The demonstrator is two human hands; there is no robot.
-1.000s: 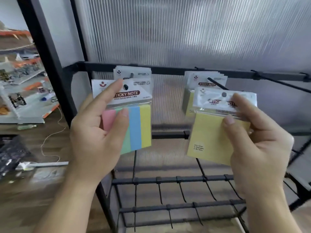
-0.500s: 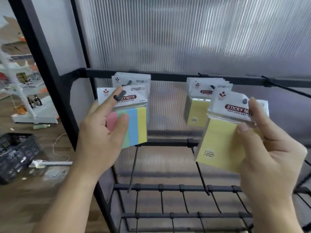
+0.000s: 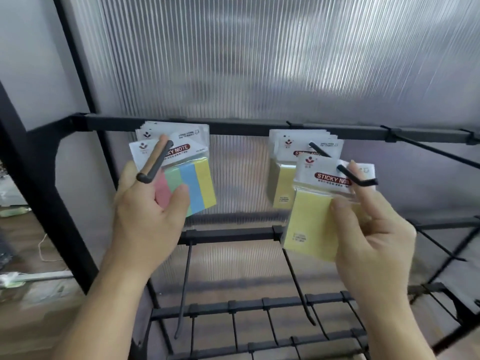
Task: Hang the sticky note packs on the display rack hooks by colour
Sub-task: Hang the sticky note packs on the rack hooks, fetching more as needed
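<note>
Left hand (image 3: 148, 209): pinches the mixed pack (image 3: 193, 183), thumb on the front of the coloured pad and fingers behind; the index finger lies along the left hook (image 3: 155, 162), probably to steer the card onto the wire.
Right hand (image 3: 374, 229): grips the yellow pack (image 3: 311, 222) the same way, thumb low on the front, index raised near the bent tip of the right hook (image 3: 355, 176).
Why the low grip: holding the pads by their bodies leaves the white header cards free, and the hang-holes sit in those cards.
Mixed pack: its header is at the left hook, just in front of the mixed stack (image 3: 155, 128) already hanging from the bar (image 3: 246, 128).
Yellow pack: its header is at the right hook, tilted, in front of the yellow stack (image 3: 280, 183).
Threading: both hooks appear to pass through the headers, though blur keeps me from being sure the holes are fully on.
Sorting: like goes with like (pink, green, blue and yellow strips on the left, plain yellow on the right), so the colour rule looks met.
Step in hand: my guess is sliding both packs back along the wires, then letting go.
Risk: a header could catch on a hook's upturned tip.
Lower rack (image 3: 259, 305): bare hooks.
</note>
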